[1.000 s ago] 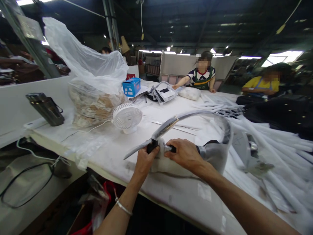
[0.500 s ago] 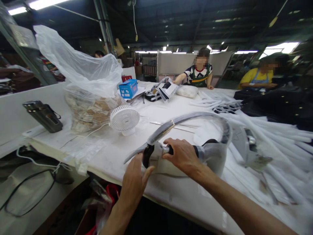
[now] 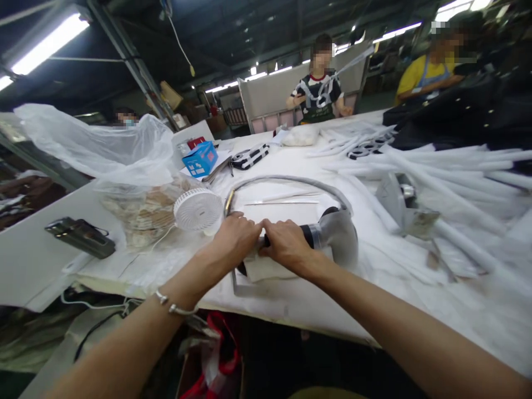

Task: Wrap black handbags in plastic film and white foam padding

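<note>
Hooped grey piece: it lies before me near the front edge of the counter, partly hidden by my own hands. My right fingers are wrapped around its dark bar, which shows on both sides of my grasp. My left fingers are bent over the left end, just beside the right ones; what they press on is covered, so I cannot tell how firmly they grip.

As I judge it, the step in hand is two-handed work at that left end of the bar, with the right hand steadying while the left works the join. The next move would call for holding the bar still and keeping force along its length, so that the pale body beneath does not twist.

The long axis runs crosswise in front of me, left to right, with the bulky, rounded grey end pointing right. On the far side a slim hoop bows away from me, from near my left fingers, where a gold-coloured band sits, round to the grey end. Beyond my left fingers stands a white fan; to the right of the piece, well apart, a metal bracket rests among white strips.
</note>
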`<act>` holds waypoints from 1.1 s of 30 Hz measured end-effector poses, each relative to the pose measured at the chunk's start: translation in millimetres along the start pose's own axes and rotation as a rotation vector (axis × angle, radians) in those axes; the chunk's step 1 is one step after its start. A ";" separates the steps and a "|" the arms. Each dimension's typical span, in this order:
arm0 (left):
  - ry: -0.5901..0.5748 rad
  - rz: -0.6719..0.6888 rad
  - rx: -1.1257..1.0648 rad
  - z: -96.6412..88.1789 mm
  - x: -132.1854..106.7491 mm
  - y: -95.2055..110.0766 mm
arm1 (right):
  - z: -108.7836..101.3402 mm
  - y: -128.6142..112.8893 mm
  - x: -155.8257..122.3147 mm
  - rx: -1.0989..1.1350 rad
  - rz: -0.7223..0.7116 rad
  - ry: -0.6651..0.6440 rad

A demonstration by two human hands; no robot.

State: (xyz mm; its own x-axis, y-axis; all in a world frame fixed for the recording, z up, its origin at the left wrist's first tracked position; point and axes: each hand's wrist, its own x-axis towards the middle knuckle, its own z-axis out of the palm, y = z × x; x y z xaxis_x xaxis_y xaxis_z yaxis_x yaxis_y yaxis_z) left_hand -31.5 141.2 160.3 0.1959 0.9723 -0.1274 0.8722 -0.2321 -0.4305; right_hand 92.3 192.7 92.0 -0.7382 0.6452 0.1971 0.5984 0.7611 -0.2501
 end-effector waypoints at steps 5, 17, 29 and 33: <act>-0.094 0.060 -0.042 -0.6 -2.8 -13.8 | 1.7 1.4 -2.2 0.053 0.005 0.015; -0.313 -0.017 -0.410 34.6 24.0 -28.5 | 6.8 5.5 -13.3 0.036 -0.144 0.068; -0.323 -0.086 -0.478 46.4 25.2 -29.4 | -2.1 1.2 -7.8 -0.024 -0.181 -0.037; -0.354 -0.111 -0.408 35.1 26.4 -21.2 | -13.4 3.5 -10.4 -0.008 -0.199 -0.074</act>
State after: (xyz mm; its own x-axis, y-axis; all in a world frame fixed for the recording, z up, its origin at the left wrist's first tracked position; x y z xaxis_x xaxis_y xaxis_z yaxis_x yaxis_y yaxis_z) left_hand -60.6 170.8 134.7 -0.0085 0.9055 -0.4242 0.9958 -0.0311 -0.0864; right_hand 106.3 189.6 101.8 -0.8627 0.4758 0.1713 0.4411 0.8737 -0.2053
